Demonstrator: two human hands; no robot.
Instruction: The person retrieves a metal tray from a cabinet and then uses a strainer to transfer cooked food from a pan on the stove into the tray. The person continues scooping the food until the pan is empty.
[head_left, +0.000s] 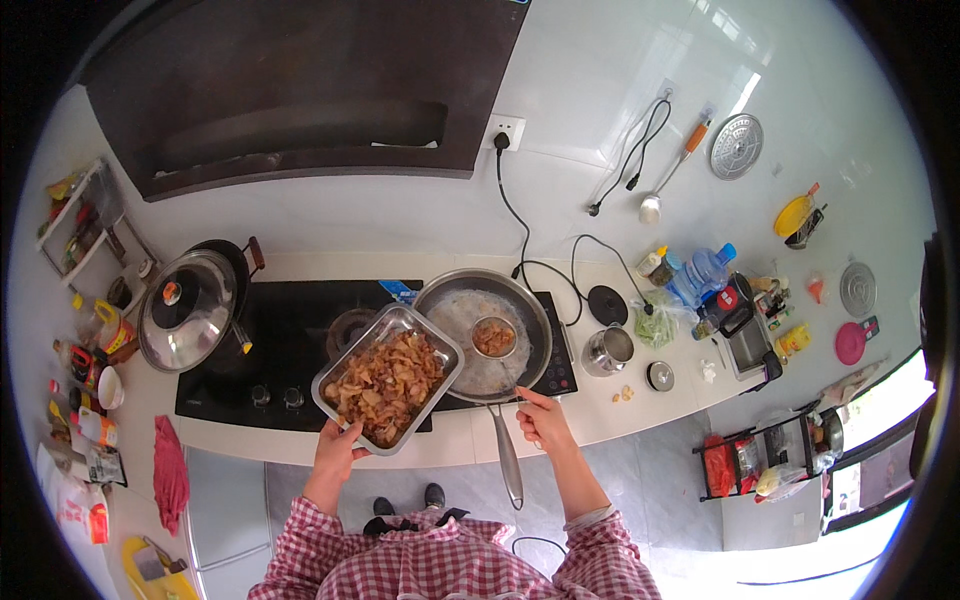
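Observation:
My left hand (339, 448) grips the near left corner of a rectangular metal tray (439, 337), tilted beside the pan. Cooked brownish food pieces (386, 382) fill much of it. My right hand (541, 421) is closed on the thin handle of a small round strainer or ladle (494, 337), which holds more of those pieces over the pan. Below it, pale bubbling liquid (480, 379) covers the bottom of a large frying pan (545, 330). The pan's metal handle (508, 457) points towards me, between my hands.
A lidded wok (187, 311) stands at the left of the black cooktop (277, 330). Right of the pan are a metal pot (608, 351), a black lid (607, 305), a round metal lid (660, 376) and a bag of greens (656, 319). A black cable (517, 225) hangs behind the pan.

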